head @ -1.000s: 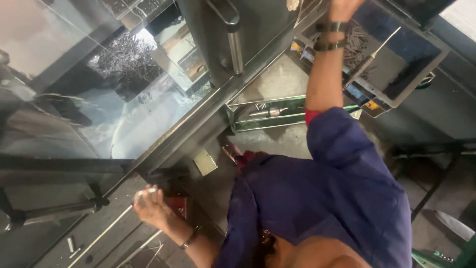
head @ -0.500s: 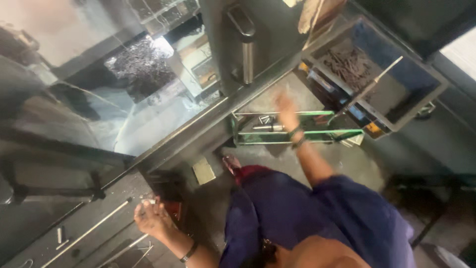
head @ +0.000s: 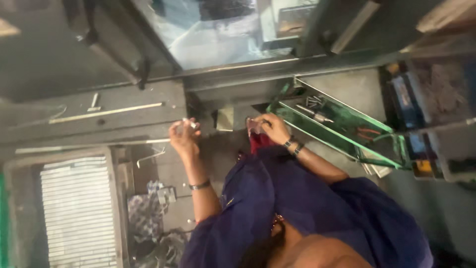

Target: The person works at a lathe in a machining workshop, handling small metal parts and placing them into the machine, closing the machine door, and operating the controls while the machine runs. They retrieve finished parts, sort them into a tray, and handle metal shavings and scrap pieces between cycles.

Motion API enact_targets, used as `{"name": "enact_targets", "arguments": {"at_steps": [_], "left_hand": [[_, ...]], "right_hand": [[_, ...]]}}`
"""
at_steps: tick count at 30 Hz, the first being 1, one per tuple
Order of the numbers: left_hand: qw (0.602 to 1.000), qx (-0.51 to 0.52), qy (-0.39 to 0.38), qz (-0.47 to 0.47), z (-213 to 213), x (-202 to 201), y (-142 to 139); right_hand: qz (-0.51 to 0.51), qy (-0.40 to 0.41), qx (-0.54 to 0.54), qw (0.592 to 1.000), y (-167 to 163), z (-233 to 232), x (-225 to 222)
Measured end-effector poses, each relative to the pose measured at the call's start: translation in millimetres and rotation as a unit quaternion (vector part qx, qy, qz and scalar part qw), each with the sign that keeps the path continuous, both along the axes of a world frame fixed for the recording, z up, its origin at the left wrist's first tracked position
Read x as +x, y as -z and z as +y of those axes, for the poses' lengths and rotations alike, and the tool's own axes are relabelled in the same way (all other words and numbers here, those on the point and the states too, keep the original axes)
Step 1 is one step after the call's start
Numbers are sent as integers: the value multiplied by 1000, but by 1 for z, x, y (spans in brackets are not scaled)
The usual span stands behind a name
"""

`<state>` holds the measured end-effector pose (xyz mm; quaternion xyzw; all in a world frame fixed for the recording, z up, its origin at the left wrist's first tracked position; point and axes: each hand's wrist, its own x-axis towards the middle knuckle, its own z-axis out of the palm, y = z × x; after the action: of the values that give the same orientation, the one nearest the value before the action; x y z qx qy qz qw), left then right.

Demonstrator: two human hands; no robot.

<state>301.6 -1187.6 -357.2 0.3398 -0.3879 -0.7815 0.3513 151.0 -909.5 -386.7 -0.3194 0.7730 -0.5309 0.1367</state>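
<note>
My left hand [head: 184, 138] is raised over the grey metal bench [head: 124, 99], its fingertips pinched on a small pale piece [head: 190, 123]. A thin bracelet sits on that wrist. My right hand [head: 271, 130], with dark bangles at the wrist, is bent at the near end of a green metal tray [head: 347, 130] and touches a pinkish-red thing [head: 254, 130]. The blur hides whether it grips that thing. My blue sleeves and clothing fill the lower middle of the view.
The green tray holds a screwdriver [head: 313, 115] and several small screws. A glass pane [head: 218, 34] lies beyond the bench. Thin metal rods [head: 106, 112] rest on the bench; a white ribbed panel [head: 77, 208] is lower left, and blue crates [head: 416, 109] stand right.
My right hand has come down from high near the blue crate to the near end of the green tray. My left hand stays raised with the small piece. The view has swung.
</note>
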Motion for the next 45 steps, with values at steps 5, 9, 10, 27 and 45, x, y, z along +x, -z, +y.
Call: {"name": "enact_targets", "arguments": {"at_steps": [5,9,10,27,45], "left_hand": [[999,10,41,21,3,5,5],[1000,6,27,-6,-5,-8,7],[1000,13,16,-13,-8,-13,8],[926,147,278,209,-69,-176,-56],[809,-526,-161,-206,-168,-134,-128]], "right_hand": [[-104,-24,23,994,23,-8,22],[-179,-12,76,981,30,-20,24],[-138,-21,73,988,30,-25,20],[-24,-19,24,999,11,-125,-86],[-49,48,-357,932,-129,-343,-294]]}}
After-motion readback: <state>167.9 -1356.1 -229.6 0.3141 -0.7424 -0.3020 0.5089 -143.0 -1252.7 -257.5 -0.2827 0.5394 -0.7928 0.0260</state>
